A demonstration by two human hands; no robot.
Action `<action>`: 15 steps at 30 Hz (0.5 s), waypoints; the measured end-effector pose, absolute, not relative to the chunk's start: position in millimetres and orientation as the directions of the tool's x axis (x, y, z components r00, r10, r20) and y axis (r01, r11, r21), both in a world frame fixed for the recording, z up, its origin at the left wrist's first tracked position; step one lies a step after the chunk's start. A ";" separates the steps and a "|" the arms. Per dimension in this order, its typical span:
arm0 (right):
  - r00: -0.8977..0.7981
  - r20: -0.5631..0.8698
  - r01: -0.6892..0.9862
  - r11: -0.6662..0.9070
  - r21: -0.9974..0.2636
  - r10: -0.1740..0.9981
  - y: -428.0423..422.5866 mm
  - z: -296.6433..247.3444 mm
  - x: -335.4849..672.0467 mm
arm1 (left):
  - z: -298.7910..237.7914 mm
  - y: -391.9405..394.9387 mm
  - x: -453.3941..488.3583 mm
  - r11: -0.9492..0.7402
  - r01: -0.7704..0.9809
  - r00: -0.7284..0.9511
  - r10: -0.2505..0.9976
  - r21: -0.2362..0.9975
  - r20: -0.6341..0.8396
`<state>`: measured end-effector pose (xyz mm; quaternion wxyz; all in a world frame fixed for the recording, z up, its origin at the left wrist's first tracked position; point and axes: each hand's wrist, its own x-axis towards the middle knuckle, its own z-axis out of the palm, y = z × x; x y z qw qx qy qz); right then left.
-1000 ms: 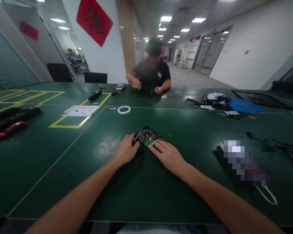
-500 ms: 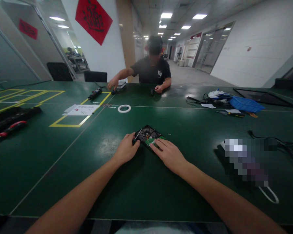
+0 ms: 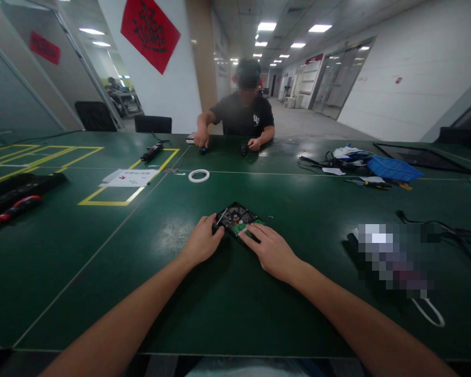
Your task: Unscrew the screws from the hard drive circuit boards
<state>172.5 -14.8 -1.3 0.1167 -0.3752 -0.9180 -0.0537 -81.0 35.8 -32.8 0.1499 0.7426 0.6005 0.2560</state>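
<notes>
A hard drive [image 3: 235,213] lies on the green tabletop in front of me, its black metal underside and green circuit board facing up. My left hand [image 3: 204,238] is at its left corner, fingers closed around the dark handle of a screwdriver [image 3: 221,217]. The thin metal shaft slants up over the drive's left part; where its tip rests is too small to tell. My right hand [image 3: 270,246] holds the drive from the near right side, with its fingers on the circuit board and covering part of it. A tiny light piece [image 3: 270,217] lies just beyond the drive.
Across the table [image 3: 172,314] a person [image 3: 243,112] sits with both hands on small dark objects. A white ring [image 3: 199,176], papers [image 3: 131,177] and yellow tape outlines lie left. On the right are a blue tray [image 3: 394,167], cables and a blurred object [image 3: 392,256]. A red-handled tool [image 3: 21,207] lies far left.
The person opposite has drawn a hand with a small dark object toward their body. My hands, the screwdriver and the hard drive have stayed nearly in place.
</notes>
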 end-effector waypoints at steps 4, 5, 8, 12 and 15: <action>-0.694 0.265 0.687 0.726 -0.031 0.669 -14.9 -3.9 174.8 | -34.9 36.7 -81.6 -0.238 0.814 0.151 0.967 0.530 0.203; -0.692 0.266 0.687 0.725 -0.040 0.671 -14.9 -4.3 175.3 | -35.2 36.8 -81.6 -0.235 0.814 0.149 0.968 0.530 0.202; -0.690 0.266 0.682 0.728 -0.075 0.673 -14.1 -4.2 177.5 | -35.1 36.3 -81.5 -0.230 0.817 0.144 0.969 0.530 0.199; -0.682 0.304 0.661 0.739 -0.133 0.665 -8.3 -2.9 181.6 | -33.2 34.9 -80.9 -0.239 0.817 0.157 0.968 0.524 0.196; -0.682 0.335 0.648 0.749 -0.137 0.650 -2.4 -3.3 183.6 | -32.1 34.5 -80.1 -0.240 0.823 0.159 0.967 0.515 0.197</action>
